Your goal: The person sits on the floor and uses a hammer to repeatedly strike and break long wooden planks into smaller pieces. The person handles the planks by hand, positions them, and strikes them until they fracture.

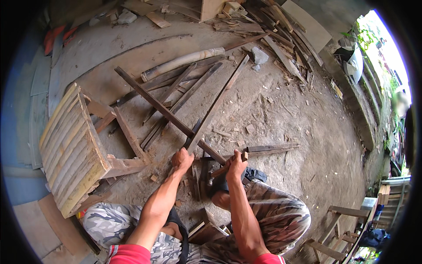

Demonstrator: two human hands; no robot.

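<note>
My left hand (182, 161) is closed round the near end of a long wooden strip (222, 94), which slants away to the upper right. That strip crosses a second, darker wooden strip (154, 102), whose near end reaches close to my right hand (237, 166). The fingers of my right hand are wrapped round the wooden handle of a hammer (218, 171), its small head pointing left. Whether this hand also touches the dark strip is hidden. Just beyond the right hand, a short piece of lumber (272, 148) lies on the ground.
A slatted wooden stool (72, 145) lies tipped on its side at left. Loose strips (180, 94) and a round pole (184, 63) lie ahead. Scrap wood (281, 37) is heaped at the far right, beside a grey stone (259, 56). A wooden frame (336, 233) stands at lower right.
</note>
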